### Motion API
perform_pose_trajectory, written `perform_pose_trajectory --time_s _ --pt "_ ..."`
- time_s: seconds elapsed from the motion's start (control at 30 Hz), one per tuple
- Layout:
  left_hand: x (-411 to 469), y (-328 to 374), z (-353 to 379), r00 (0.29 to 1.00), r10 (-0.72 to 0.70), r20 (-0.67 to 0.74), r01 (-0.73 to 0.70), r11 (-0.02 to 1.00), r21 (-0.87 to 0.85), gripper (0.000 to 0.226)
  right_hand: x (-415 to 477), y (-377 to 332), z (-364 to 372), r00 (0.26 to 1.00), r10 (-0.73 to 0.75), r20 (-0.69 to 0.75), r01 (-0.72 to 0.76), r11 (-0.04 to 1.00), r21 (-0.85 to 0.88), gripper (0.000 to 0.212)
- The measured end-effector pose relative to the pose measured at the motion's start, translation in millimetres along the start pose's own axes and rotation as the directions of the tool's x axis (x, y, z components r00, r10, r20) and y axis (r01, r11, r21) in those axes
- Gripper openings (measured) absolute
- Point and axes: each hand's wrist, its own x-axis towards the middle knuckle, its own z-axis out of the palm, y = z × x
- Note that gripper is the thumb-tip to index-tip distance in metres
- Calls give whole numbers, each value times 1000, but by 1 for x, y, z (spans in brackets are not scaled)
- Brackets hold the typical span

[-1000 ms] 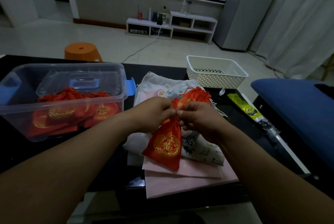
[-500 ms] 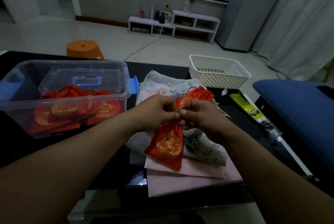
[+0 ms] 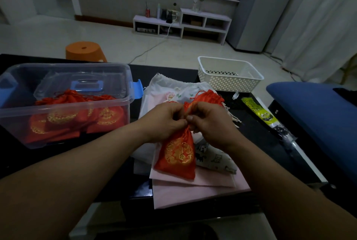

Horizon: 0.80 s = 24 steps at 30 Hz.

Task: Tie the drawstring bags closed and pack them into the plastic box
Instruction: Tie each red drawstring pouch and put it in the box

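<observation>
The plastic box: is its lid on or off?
Off. The plastic box is uncovered; its lid seems to lie inside, above the red bags.

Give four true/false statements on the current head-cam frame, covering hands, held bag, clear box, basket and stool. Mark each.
1. The left hand and the right hand both pinch the neck of the red satin drawstring bag with gold embroidery. True.
2. The clear plastic box with blue latches is empty. False: red embroidered bags lie inside it.
3. The white perforated plastic basket stands on the black table, beyond the right hand. True.
4. The round orange plastic stool stands on the table. False: it is on the floor behind the table.
</observation>
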Motion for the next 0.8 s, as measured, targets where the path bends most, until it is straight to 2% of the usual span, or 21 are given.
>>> perform_pose_trajectory --time_s 0.07,0.13,0.27,0.33,0.5,0.6,0.7,0.8 --pt "0 2 3 999 2 -34 -2 1000 7 20 1 -2 7 994 -91 -55 83 988 -133 8" --pt "-1 2 6 999 -9 -49 10 1000 5 8 0 -7 12 987 -148 -58 131 965 -229 16" --pt "-1 1 8 996 -19 -90 19 1000 -4 16 -2 -15 18 976 -199 -86 160 929 -333 11" --pt "-2 1 2 997 -42 -62 40 999 -33 16 -2 -13 17 971 -216 -105 168 924 -345 12" --pt "-6 5 -11 999 -35 -1 35 994 -102 12 -1 -9 14 966 -215 -145 175 954 -244 16" --pt "-6 4 -11 1000 -28 5 28 994 -102 13 -1 -6 13 980 -110 -163 91 989 -120 17" --pt "-5 1 -7 999 3 -36 -8 991 -137 16 -1 -6 11 990 -3 -143 6 1000 19 17" --pt "-3 1 -2 995 31 -91 -45 987 -153 23 -2 -9 10 985 16 -174 -10 999 34 12"
